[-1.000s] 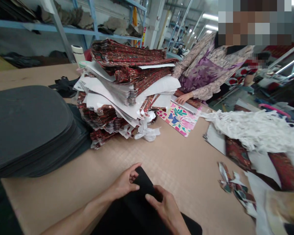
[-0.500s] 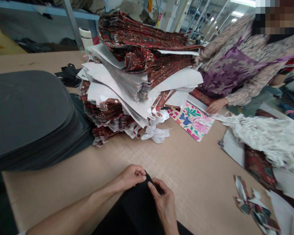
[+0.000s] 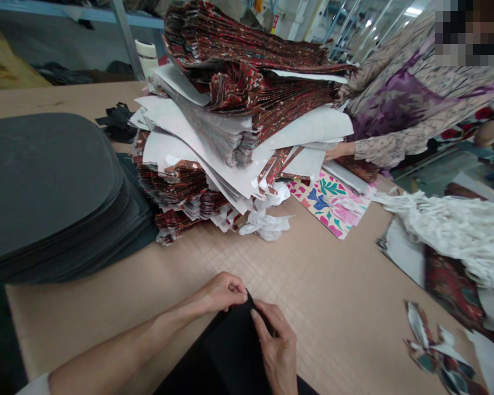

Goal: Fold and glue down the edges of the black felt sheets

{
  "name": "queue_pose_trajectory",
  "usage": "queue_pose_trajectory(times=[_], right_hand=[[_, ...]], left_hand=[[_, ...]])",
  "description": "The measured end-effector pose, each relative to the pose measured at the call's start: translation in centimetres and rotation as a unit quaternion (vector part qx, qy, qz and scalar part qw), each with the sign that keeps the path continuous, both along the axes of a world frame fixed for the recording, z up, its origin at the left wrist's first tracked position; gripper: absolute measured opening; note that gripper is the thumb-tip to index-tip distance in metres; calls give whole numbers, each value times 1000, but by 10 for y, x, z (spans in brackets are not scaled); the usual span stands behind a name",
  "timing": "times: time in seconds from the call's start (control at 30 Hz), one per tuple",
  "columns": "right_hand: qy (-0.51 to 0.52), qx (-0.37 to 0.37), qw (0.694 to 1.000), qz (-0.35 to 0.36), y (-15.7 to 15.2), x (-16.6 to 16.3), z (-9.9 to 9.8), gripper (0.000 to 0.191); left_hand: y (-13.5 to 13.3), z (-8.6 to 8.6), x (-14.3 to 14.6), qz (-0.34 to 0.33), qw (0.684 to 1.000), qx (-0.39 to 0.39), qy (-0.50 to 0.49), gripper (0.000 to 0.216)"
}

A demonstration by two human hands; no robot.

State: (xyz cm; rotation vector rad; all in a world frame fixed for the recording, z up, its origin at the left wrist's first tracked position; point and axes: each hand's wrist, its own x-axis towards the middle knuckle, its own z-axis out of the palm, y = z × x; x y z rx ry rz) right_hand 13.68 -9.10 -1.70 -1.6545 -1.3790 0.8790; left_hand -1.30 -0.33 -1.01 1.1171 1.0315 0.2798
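Note:
A piece of black fabric (image 3: 226, 356) hangs over the near side of the table, its upper corner raised between my two hands. My left hand (image 3: 224, 291) is closed, pinching the tip of that corner between thumb and fingers. On the right edge of the same corner, my right hand (image 3: 276, 337) grips with its thumb in front and its fingers curled behind. The lower part of the fabric runs out of the bottom of the view.
At the left lies a thick stack of dark grey rounded sheets (image 3: 45, 181). A tall pile of red patterned fabric (image 3: 251, 49) with white sheets stands ahead. White strips (image 3: 444, 225) and scraps (image 3: 432, 351) lie right. A co-worker's sleeve (image 3: 387, 145) reaches behind the pile.
My hands keep their pinch on the black fabric, with only a slight shift. The co-worker's hand has moved left from the floral piece toward the pile. The view has tilted slightly.

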Motion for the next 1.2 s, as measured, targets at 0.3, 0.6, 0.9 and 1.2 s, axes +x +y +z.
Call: queue_pose_trajectory(times=[0.3, 0.6, 0.9, 1.2], right_hand=[[-160, 129, 977, 57, -5, 2, -6, 25], [-256, 205, 937, 118, -1, 6, -8, 34], [-273, 181, 939, 101, -13, 10, -10, 32], [-274, 132, 950, 69, -62, 51, -19, 15]], left_hand=[[3, 3, -1, -12, 1000, -17, -2, 29], [6, 9, -4, -31, 999, -25, 2, 30], [1, 1, 0, -65, 988, 116, 75, 27], [-15, 2, 3, -86, 906, 379, 166, 12]])
